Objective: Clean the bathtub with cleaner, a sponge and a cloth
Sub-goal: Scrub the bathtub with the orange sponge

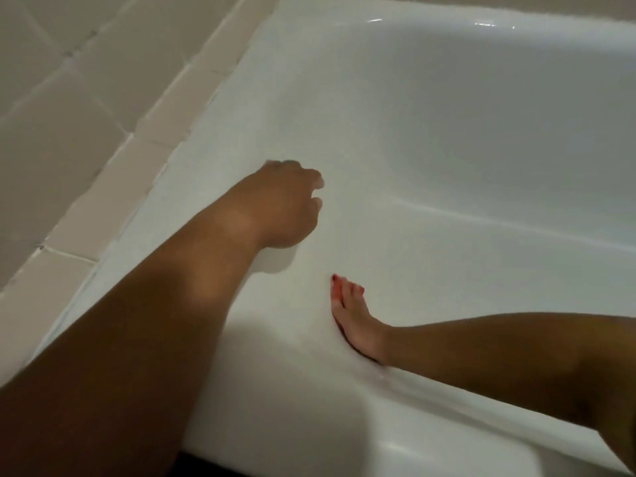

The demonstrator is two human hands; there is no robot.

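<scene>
The white bathtub (430,139) fills most of the head view. My left hand (285,204) is on its sloped end wall near the rim, fingers curled down round a small thing that is almost hidden. Only a thin grey sliver of it shows past the knuckles, which looks like the sponge (282,163). My right hand (354,321) lies flat lower on the same slope, fingers straight and pressed on the enamel, holding nothing. No cleaner bottle or cloth is in view.
Beige wall tiles (69,115) with pale grout run along the tub's left rim (165,187). The tub's near rim (395,452) crosses the bottom of the view. The far side wall of the tub (516,39) shines wet.
</scene>
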